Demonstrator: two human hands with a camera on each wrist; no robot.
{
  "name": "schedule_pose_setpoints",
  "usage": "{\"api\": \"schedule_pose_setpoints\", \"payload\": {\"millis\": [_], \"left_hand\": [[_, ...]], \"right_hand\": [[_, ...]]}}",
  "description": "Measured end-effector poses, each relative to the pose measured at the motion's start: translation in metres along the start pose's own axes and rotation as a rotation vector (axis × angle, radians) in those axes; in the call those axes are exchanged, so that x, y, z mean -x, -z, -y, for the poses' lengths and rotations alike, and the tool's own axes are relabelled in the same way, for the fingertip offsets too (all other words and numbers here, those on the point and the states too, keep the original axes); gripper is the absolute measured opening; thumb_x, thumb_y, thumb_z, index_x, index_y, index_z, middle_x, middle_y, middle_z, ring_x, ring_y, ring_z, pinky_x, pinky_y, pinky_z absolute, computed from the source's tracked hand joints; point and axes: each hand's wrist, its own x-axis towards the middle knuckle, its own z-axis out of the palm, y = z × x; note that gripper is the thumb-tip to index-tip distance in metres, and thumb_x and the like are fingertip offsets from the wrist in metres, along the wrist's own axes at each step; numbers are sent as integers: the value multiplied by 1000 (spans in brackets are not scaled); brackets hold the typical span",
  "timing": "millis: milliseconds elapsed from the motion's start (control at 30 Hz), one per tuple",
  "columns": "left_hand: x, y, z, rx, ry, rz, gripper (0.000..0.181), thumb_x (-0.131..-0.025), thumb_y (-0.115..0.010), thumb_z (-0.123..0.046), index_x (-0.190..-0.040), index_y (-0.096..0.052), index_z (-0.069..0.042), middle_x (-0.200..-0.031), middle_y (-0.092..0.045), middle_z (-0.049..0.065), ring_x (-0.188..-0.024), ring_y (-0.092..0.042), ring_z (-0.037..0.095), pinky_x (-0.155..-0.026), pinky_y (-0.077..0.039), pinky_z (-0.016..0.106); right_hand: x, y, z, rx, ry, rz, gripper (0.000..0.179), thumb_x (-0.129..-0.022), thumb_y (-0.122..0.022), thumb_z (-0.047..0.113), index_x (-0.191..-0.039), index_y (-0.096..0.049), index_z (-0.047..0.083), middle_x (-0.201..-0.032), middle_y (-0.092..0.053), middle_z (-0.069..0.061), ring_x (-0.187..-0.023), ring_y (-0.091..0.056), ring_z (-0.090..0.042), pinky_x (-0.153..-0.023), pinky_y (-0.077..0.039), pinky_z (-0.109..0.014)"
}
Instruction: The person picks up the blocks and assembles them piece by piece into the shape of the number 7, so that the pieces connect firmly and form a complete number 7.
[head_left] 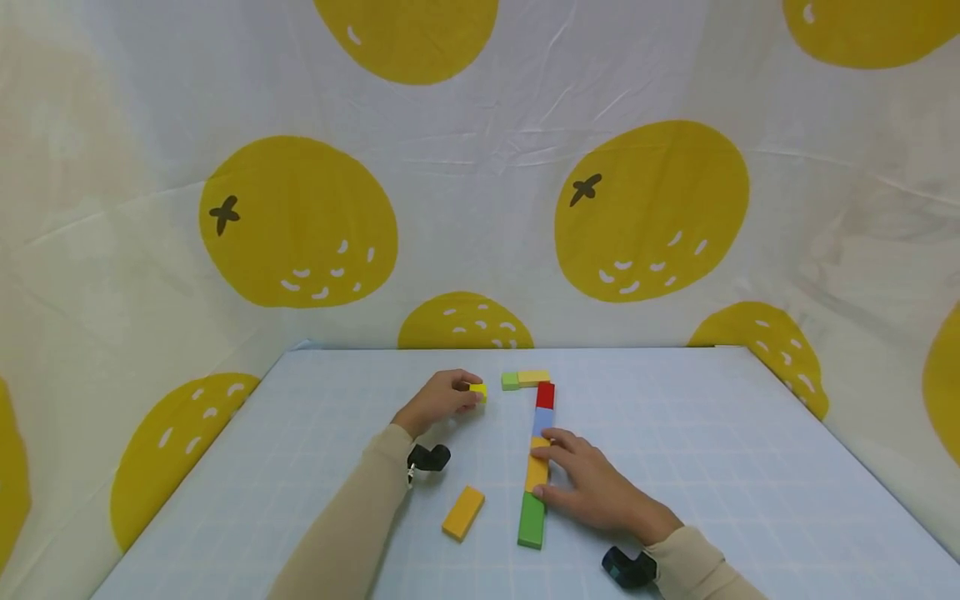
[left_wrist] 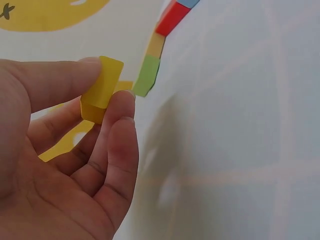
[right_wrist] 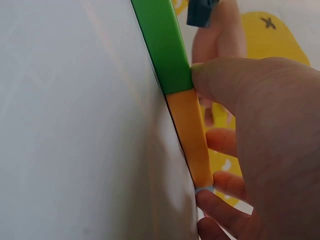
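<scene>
My left hand pinches a small yellow block between thumb and fingertips, left of a light green block. A row of blocks runs toward me: red, blue, orange and green. At the row's far end, a pale yellow block lies crosswise, joining the light green one. My right hand rests on the row with fingers loosely bent. Its thumb touches near the green-orange joint; other fingertips touch the orange block and near the blue one.
A loose orange block lies at an angle left of the row. The blocks lie on a pale checked table, with a fruit-print cloth hanging behind it. A dark device sits at the left wrist, another at the right.
</scene>
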Motion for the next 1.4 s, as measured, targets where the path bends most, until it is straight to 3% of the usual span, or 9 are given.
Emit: {"api": "schedule_pose_setpoints", "payload": {"millis": [433, 867, 1400], "left_hand": [[-9, -6, 5, -18, 16, -16, 32, -94, -72, -24, -123, -68, -13, -101, -66, 4, -87, -61, 21, -78, -52, 31], [-20, -9, 0, -36, 9, -17, 32, -93, -72, -20, -124, -68, -12, -102, -65, 4, -86, -60, 22, -77, -52, 31], [-32, -19, -7, -123, 34, -85, 34, -92, -73, -24, -125, -68, -15, -105, -64, 1, -88, -60, 20, -80, -53, 33]], "right_hand": [[0, 0, 2, -8, -9, 5, 56, -92, -64, 57, -138, -60, 24, -155, -36, -2, -138, -38, -30, -107, -36, -61], [0, 2, 4, -15, -7, 11, 56, -93, -64, 56, -138, -60, 23, -155, -37, -4, -137, -39, -31, -106, -36, -62], [0, 2, 4, -16, -14, 4, 56, -92, -65, 55, -137, -61, 23, -155, -37, -4, -136, -40, -30, -105, -37, -62]]}}
